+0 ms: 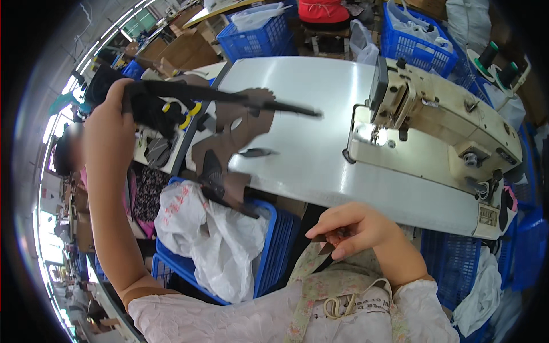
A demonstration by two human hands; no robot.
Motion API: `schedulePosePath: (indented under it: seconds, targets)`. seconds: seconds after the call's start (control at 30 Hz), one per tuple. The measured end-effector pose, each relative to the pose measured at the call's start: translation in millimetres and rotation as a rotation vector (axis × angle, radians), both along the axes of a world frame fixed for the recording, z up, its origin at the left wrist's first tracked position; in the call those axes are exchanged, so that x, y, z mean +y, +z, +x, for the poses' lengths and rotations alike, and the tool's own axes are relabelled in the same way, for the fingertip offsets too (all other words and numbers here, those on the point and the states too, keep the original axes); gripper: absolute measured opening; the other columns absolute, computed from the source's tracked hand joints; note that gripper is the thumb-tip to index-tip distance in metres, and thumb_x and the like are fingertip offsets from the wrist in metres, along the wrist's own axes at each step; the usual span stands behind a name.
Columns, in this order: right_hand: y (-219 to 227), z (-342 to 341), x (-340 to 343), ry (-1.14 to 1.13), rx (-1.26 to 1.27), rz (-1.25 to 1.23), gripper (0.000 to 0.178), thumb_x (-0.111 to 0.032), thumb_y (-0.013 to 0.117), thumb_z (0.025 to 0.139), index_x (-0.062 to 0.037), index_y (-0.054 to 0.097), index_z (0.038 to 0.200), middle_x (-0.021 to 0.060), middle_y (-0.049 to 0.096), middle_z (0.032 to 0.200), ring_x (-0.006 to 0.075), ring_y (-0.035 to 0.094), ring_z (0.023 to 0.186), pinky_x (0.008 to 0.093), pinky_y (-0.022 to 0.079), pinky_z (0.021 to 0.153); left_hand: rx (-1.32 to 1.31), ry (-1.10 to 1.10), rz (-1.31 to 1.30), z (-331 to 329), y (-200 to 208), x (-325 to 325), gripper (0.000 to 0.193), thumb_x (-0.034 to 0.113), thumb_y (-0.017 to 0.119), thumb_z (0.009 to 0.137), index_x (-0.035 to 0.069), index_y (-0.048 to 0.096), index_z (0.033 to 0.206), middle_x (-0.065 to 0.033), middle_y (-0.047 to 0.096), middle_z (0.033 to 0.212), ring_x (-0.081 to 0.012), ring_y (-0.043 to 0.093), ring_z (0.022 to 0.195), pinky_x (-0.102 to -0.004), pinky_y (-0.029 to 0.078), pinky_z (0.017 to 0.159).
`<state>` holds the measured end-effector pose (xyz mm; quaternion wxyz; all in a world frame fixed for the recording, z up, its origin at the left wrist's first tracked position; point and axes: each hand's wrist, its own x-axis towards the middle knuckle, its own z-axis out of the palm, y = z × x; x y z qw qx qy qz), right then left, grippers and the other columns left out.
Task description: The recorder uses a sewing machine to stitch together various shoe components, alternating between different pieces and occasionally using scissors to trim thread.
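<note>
My left hand (111,128) is raised at the left, closed around a bundle of black fabric strips (151,106). One long dark strip (286,108) stretches rightward from it over the table, blurred by motion. Below it, brown cut fabric pieces (243,134) with a scalloped edge lie at the table's left end, some hanging over its front edge. A small dark pointed item (257,152) rests beside them; its kind is unclear. Close to my body, my right hand (360,228) pinches a small dark brown piece (327,248), partly hidden by the fingers.
A cream sewing machine (440,126) stands on the right of the white table (309,166). Blue crates (280,251) hold a white plastic bag (211,240) under the table's front edge. More blue crates (417,46) stand behind. Another person (68,148) is at the left.
</note>
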<state>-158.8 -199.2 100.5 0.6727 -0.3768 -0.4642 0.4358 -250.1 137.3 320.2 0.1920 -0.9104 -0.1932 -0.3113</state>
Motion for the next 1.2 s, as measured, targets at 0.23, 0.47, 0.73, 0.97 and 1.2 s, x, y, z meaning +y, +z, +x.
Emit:
schedulePosePath:
  seconds: [0.23, 0.47, 0.73, 0.97, 1.2]
  targets:
    - [42.4, -35.3, 5.3, -0.906, -0.853, 0.25, 0.045, -0.003, 0.077, 0.072, -0.0101, 0.071, 0.116, 0.0001, 0.058, 0.077, 0.0125, 0.051, 0.061, 0.0258, 0.041, 0.053, 0.165, 0.05, 0.043, -72.7, -14.6, -61.7, 0.038, 0.002, 0.056, 0.084, 0.017, 0.06, 0.119, -0.0164, 0.066, 0.079, -0.036, 0.066, 0.077, -0.0464, 0.048, 0.071]
    - [31.7, -29.9, 0.9, -1.309, -1.499, 0.285, 0.045, -0.008, 0.068, 0.067, -0.0139, 0.074, 0.111, -0.0034, 0.053, 0.074, 0.0137, 0.047, 0.059, 0.0278, 0.037, 0.049, 0.235, 0.01, 0.047, -99.8, -20.1, -93.4, 0.042, -0.002, 0.058, 0.08, 0.017, 0.061, 0.118, -0.0162, 0.066, 0.08, -0.0357, 0.066, 0.078, -0.0456, 0.048, 0.073]
    - [35.3, -28.0, -6.7, -1.429, -1.499, 0.285, 0.042, -0.008, 0.069, 0.071, -0.0156, 0.074, 0.111, -0.0036, 0.054, 0.075, 0.0133, 0.047, 0.059, 0.0275, 0.038, 0.049, 0.226, -0.092, 0.031, -102.9, -20.1, -104.5, 0.041, -0.002, 0.056, 0.08, 0.015, 0.061, 0.117, -0.0161, 0.065, 0.077, -0.0352, 0.065, 0.076, -0.0446, 0.048, 0.069]
    - [38.9, -39.7, -23.9, -1.322, -1.449, 0.338, 0.042, -0.006, 0.072, 0.07, -0.0129, 0.073, 0.112, -0.0023, 0.054, 0.073, 0.0138, 0.046, 0.056, 0.0277, 0.037, 0.049, 0.241, -0.097, 0.024, -105.6, -18.5, -112.1, 0.037, -0.001, 0.056, 0.082, 0.014, 0.06, 0.116, -0.016, 0.063, 0.075, -0.0343, 0.065, 0.075, -0.0441, 0.047, 0.068]
    - [37.7, -46.4, -26.7, -1.299, -1.414, 0.283, 0.044, -0.003, 0.074, 0.069, -0.0107, 0.072, 0.112, -0.0009, 0.056, 0.073, 0.0145, 0.048, 0.056, 0.0277, 0.038, 0.048, 0.252, -0.117, 0.008, -107.2, -19.9, -112.9, 0.041, -0.003, 0.053, 0.082, 0.014, 0.059, 0.119, -0.0194, 0.063, 0.078, -0.0376, 0.064, 0.077, -0.0467, 0.047, 0.069]
